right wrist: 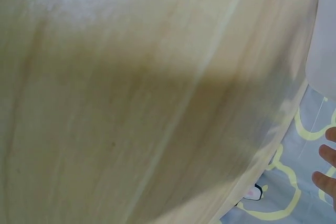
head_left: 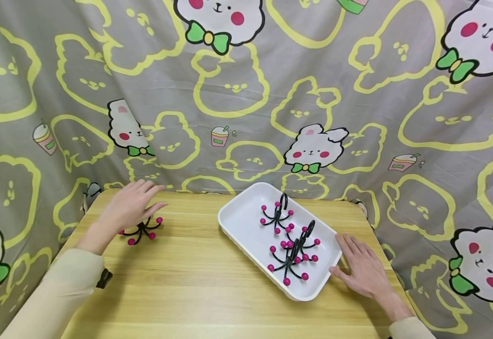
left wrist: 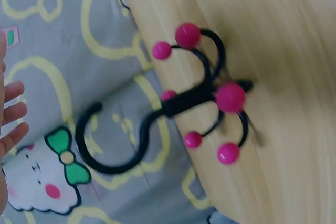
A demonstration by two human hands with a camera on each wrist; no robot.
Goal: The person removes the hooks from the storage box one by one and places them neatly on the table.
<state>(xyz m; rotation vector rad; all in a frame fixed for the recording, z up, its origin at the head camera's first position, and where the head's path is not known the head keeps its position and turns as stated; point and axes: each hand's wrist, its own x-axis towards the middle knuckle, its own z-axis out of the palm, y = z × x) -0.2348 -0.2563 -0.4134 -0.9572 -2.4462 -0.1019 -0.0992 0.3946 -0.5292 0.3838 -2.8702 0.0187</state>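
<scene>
My left hand [head_left: 131, 203] hovers with extended fingers over a black multi-arm hanging hook [head_left: 141, 229] tipped with pink balls, at the left of the table. In the left wrist view, that hook [left wrist: 191, 100] stands upright, its curved top apart from the fingers [left wrist: 14, 113]. A white tray [head_left: 243, 214] lies angled at centre right. Inside it are three similar hooks: one toward the back [head_left: 277, 215] and two overlapping nearer the front, including the foremost hook [head_left: 289, 263]. My right hand [head_left: 364, 267] rests against the tray's right rim, fingers straight and thumb spread.
The wooden table [head_left: 178, 287] has its back edge against a grey curtain [head_left: 246, 127] with yellow outlines and cartoon animals. More of this curtain hangs at both sides. A grey and dark item [head_left: 91, 193] shows beyond the table's back left corner.
</scene>
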